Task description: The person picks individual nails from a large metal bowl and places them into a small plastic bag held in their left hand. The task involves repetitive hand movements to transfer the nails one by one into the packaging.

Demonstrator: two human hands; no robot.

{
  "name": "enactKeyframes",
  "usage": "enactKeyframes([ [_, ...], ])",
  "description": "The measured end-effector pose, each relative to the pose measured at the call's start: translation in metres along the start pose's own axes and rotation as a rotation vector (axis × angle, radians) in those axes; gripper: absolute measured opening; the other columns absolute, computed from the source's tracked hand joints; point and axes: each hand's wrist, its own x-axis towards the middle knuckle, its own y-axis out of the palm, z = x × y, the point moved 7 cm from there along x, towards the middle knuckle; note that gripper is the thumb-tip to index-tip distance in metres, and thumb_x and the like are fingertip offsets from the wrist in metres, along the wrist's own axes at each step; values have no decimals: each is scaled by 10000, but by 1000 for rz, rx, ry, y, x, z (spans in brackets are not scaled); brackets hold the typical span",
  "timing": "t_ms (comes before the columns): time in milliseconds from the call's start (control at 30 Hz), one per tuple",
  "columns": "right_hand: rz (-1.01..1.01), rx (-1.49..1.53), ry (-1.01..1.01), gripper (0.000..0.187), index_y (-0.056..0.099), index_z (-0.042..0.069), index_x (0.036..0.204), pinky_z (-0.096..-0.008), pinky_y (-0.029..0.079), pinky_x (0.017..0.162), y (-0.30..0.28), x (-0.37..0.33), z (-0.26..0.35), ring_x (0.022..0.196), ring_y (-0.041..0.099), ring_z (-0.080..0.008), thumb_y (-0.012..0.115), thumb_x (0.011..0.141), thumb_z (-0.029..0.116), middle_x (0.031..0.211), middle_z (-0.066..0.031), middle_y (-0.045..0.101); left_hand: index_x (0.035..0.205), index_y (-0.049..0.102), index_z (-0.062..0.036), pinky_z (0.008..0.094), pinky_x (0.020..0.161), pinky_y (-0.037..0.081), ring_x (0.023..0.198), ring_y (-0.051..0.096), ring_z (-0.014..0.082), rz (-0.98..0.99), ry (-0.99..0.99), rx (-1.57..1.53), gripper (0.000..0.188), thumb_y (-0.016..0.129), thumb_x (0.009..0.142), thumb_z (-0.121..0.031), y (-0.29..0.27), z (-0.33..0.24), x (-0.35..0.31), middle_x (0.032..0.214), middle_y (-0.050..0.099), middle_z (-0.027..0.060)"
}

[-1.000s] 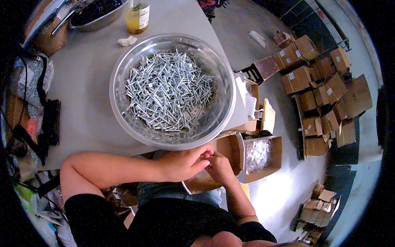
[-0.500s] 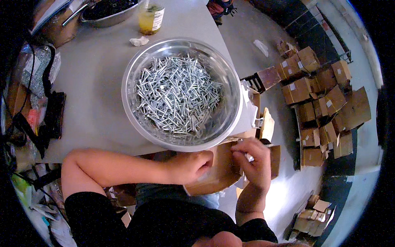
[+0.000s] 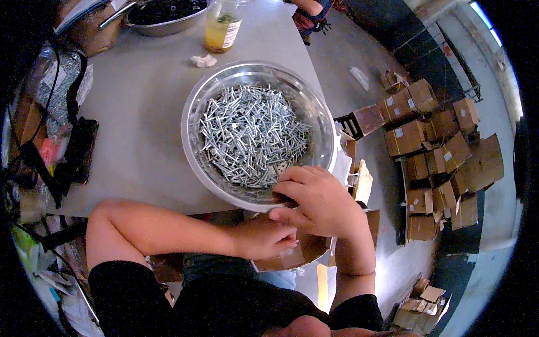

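A large shiny metal bowl (image 3: 193, 140) stands at the table's near right edge, filled with loose silver screws (image 3: 252, 132). Over its near right rim reaches my right hand (image 3: 320, 199), palm down. Its fingers curve over the screws at that side, with the thumb apart from them, and nothing shows in its grip. Among the screws by these fingertips lies a small pale plate with dark dots (image 3: 281, 168). My left hand (image 3: 268, 238) is curled closed just below the near rim, beside the right thumb. Whatever its fingers may hold is hidden. Beneath it is an open cardboard box (image 3: 300, 253).
Behind the bowl, a cup of yellow drink (image 3: 222, 31) and a crumpled white tissue (image 3: 203, 60) sit on the grey table (image 3: 135, 123). A basin (image 3: 165, 25) stands at the far left. Stacked cartons (image 3: 429, 135) occupy the right; another person is partly visible at the back.
My right hand has moved up and left from over the cardboard box to the bowl's near rim, its fingers now over the screws. My left hand stays closed, slightly lower. The whole view has shifted slightly.
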Motion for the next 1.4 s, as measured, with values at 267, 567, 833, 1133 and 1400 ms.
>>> enactKeyframes([
  [267,-226,205,-79,224,702,44,906,-354,531,752,-18,-25,-5,870,655,-280,729,686,18,951,-107,675,823,588,-12,372,671,474,721,612,235,-101,-7,-246,239,611,894,-239,-6,3,0,763,616,110],
  [567,-470,269,25,214,714,50,868,-340,547,728,-25,-44,-13,846,674,-268,693,663,-7,912,-113,693,934,660,-23,310,686,476,715,596,188,-94,-20,-360,194,644,880,-209,1,13,2,773,631,87],
  [833,-525,505,166,202,700,40,862,-356,543,764,1,-92,-25,858,675,-281,690,666,-9,897,-105,700,866,650,-20,290,685,464,714,581,151,-127,-32,-616,219,715,831,-226,-6,8,5,747,630,70],
  [1133,-519,686,153,173,697,20,807,-325,524,706,30,-114,-24,800,666,-249,702,650,-53,828,-115,686,900,656,-21,324,774,492,863,617,168,82,-69,-554,217,743,805,-195,5,12,5,939,661,84],
  [1400,-412,505,283,165,703,37,875,-351,537,726,37,-103,-14,816,653,-274,711,711,20,879,-98,675,976,610,-19,332,751,490,815,594,180,155,-102,-547,272,703,837,-234,7,3,2,887,638,96],
])
